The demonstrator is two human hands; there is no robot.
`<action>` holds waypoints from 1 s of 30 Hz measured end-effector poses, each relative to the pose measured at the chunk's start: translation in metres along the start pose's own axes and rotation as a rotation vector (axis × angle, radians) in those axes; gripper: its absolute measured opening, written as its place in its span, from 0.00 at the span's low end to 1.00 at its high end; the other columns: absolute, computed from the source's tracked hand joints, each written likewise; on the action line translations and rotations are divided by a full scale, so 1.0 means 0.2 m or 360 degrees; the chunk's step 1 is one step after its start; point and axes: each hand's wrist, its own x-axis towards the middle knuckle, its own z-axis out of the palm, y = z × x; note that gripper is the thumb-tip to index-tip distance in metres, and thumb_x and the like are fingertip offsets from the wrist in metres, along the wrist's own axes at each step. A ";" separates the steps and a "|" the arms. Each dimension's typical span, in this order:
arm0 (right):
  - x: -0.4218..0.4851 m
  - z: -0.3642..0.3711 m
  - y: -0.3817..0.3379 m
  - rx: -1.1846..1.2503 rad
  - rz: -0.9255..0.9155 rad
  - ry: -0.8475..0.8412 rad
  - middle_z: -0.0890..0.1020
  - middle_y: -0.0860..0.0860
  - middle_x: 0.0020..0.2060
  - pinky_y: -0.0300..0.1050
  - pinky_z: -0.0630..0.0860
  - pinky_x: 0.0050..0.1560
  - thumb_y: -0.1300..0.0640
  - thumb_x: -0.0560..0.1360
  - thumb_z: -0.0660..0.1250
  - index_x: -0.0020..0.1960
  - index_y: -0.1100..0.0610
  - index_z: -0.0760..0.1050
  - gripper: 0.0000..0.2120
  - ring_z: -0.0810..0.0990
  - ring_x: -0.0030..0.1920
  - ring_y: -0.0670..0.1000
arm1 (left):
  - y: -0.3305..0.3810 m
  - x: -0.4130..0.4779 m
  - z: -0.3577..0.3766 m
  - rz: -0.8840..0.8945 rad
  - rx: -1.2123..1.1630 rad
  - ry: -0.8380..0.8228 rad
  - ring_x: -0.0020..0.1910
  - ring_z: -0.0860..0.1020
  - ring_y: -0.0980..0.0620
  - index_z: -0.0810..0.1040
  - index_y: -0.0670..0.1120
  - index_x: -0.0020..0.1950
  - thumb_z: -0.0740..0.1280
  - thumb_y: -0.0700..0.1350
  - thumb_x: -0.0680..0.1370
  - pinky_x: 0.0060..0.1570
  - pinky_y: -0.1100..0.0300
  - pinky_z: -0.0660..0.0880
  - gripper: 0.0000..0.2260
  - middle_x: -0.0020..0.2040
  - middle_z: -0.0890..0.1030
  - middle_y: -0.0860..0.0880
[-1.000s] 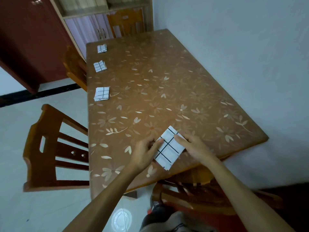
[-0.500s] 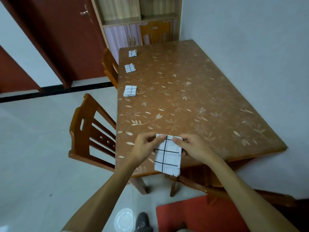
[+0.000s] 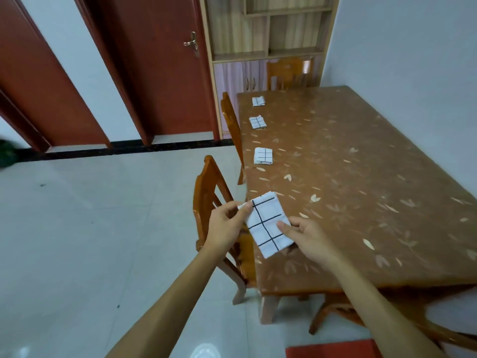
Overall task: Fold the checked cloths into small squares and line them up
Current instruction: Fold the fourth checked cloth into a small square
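Folding stage: the cloth (image 3: pixel 267 223), an oblong, lies over the near left edge of the table (image 3: pixel 361 189); whether it rests on the top or hangs just clear is uncertain. The left hand (image 3: pixel 227 226) pinches its far left corner. The right hand (image 3: pixel 307 236) grips the right long edge, thumb on top. The long axis points away from the person, toward the squares (image 3: pixel 263 155) in a row beyond. The next fold probably brings the near end to the far end.

White cloth (image 3: pixel 267 223) with black grid lines; brown table (image 3: pixel 361 177) with pale leaf pattern; dark red door (image 3: pixel 160 68).
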 end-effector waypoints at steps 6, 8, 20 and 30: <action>0.19 0.34 -0.21 -0.0375 -0.0058 -0.0156 0.82 0.42 0.31 0.35 0.69 0.30 0.49 0.80 0.64 0.50 0.51 0.80 0.09 0.76 0.28 0.39 | -0.02 0.21 -0.45 -0.0088 0.0346 -0.0346 0.44 0.83 0.52 0.85 0.48 0.46 0.70 0.56 0.77 0.42 0.59 0.81 0.12 0.44 0.84 0.49; 0.28 0.42 -0.28 -0.0402 -0.0093 -0.0172 0.82 0.43 0.33 0.37 0.71 0.33 0.49 0.80 0.65 0.46 0.50 0.80 0.08 0.78 0.31 0.40 | 0.00 0.31 -0.54 0.0003 0.0440 -0.0395 0.44 0.83 0.51 0.84 0.49 0.46 0.69 0.59 0.77 0.43 0.56 0.81 0.14 0.44 0.84 0.49; 1.10 0.56 -0.44 -0.0215 -0.0180 0.0302 0.79 0.51 0.28 0.44 0.73 0.34 0.46 0.77 0.67 0.37 0.54 0.80 0.15 0.76 0.28 0.49 | -0.07 1.09 -0.91 -0.0110 0.0076 -0.0276 0.42 0.83 0.51 0.86 0.47 0.46 0.69 0.55 0.78 0.39 0.59 0.80 0.13 0.42 0.85 0.49; 1.62 0.60 -0.62 -0.0043 -0.0031 0.0555 0.77 0.49 0.24 0.40 0.70 0.31 0.54 0.79 0.67 0.28 0.43 0.76 0.20 0.73 0.24 0.46 | -0.05 1.90 -0.96 -0.0133 0.0057 -0.0448 0.44 0.84 0.53 0.85 0.52 0.47 0.67 0.56 0.79 0.41 0.62 0.81 0.11 0.42 0.85 0.53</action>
